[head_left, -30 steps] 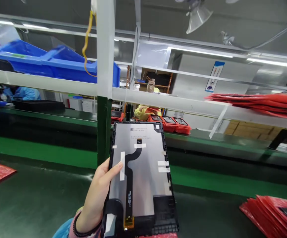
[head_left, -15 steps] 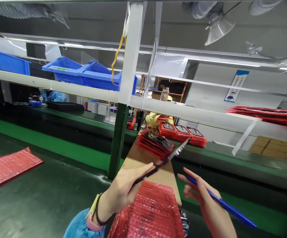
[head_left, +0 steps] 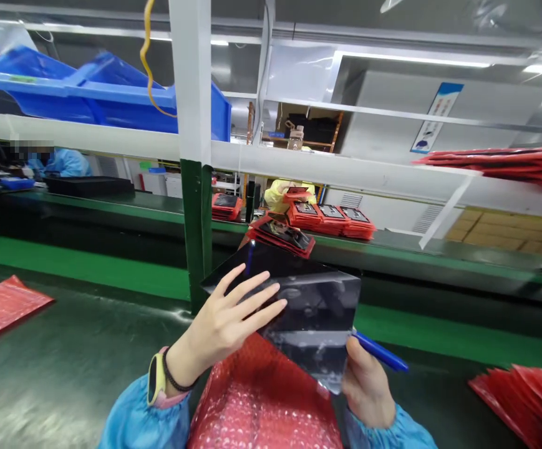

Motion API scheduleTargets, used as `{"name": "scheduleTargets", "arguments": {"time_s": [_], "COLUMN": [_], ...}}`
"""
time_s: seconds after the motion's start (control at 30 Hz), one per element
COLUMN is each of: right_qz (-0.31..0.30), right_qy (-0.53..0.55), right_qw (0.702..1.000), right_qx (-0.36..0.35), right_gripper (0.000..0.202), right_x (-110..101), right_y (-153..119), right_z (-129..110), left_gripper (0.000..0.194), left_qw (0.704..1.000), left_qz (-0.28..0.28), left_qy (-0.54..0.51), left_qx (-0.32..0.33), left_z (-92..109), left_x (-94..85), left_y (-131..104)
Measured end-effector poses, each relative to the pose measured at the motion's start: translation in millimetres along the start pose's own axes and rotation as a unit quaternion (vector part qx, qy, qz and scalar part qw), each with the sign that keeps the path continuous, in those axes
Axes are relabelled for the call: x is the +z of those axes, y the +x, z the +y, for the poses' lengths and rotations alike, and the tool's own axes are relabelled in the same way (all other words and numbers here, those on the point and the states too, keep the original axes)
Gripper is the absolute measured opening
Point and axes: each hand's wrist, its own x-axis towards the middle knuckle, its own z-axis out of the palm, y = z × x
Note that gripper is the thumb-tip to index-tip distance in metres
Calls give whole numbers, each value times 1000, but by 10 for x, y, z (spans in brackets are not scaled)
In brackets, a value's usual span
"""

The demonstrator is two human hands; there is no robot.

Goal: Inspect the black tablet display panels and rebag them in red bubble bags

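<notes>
A thin, glossy black panel (head_left: 312,312), much like a display screen, is tilted in front of me. My left hand (head_left: 228,315) lies across its left part, fingers stretched over the face and thumb hidden. At the panel's lower right corner, my right hand (head_left: 368,383) grips the edge with its thumb in front. The same hand also keeps a blue pen (head_left: 383,352), which points out to the right. Beneath the panel is a red bubble-wrap bag (head_left: 266,399), close to my body.
Red bags with dark panels on them (head_left: 282,234) are stacked ahead, with more stacks (head_left: 331,218) behind. A red bag (head_left: 9,305) lies left; a red pile (head_left: 527,399) lies right. A green-and-white post (head_left: 196,218) stands ahead. Blue bins (head_left: 97,93) sit on the shelf. Co-workers sit beyond.
The panel has turned from nearly edge-on to showing its broad face. My right hand, earlier apart from it, now grips its corner. The view has shifted right and down.
</notes>
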Motion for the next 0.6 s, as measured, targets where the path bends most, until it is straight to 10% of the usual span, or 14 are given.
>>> {"name": "scheduleTargets", "arguments": {"time_s": [0.23,0.43,0.6], "right_qz": [-32,-7,53], "right_qy": [-4,-1,-49], "right_qw": [999,999,997], "right_qx": [-26,-49,-5], "right_gripper": [53,54,71], "right_x": [75,-15,84], "right_y": [22,-141,-249], "right_z": [56,27,-38], "left_gripper": [10,13,11], "left_qw": [976,973,969], "left_qz": [30,114,19], "left_qy": [-205,-193,-246], "left_qx": [62,-48,24], "left_z": [324,325,371], "left_x": [-144,-206,-190], "left_y": [112,109,127]}}
